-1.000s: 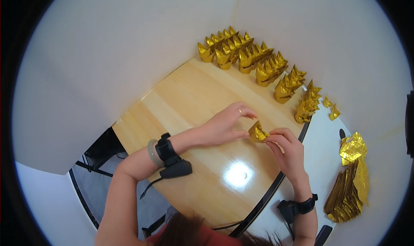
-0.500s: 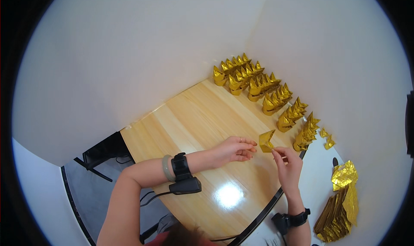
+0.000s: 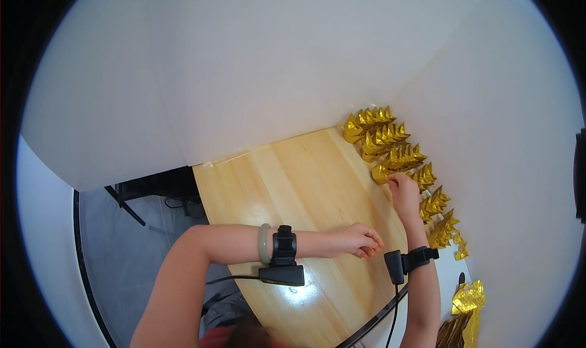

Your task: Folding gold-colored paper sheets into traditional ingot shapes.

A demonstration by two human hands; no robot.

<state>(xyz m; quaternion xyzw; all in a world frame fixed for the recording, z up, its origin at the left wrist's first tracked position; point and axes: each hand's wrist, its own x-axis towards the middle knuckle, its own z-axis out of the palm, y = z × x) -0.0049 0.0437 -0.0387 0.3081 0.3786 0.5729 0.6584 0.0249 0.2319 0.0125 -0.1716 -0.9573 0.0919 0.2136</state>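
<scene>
My right hand [image 3: 403,194] reaches to the rows of folded gold foil paper ingots. Its fingertips pinch a gold foil paper ingot [image 3: 381,173] at the near end of the third row. Behind it stand more ingots with upright pointed tips, lined up toward the right wall; the hand and forearm hide part of the rows beyond. My left hand [image 3: 361,240] hovers over the wooden table [image 3: 287,189] with its fingers curled in, and nothing shows in them. Each wrist wears a black strapped device.
Two rows [image 3: 369,121] [image 3: 384,139] of ingots stand near the far corner, and other rows run down the right side. A pile of gold foil sheets [image 3: 469,296] lies on the white surface at lower right. White walls rise behind and right.
My right hand has moved up and away with the ingot, to the row ends. The left hand has curled its fingers. The whole view has shifted.
</scene>
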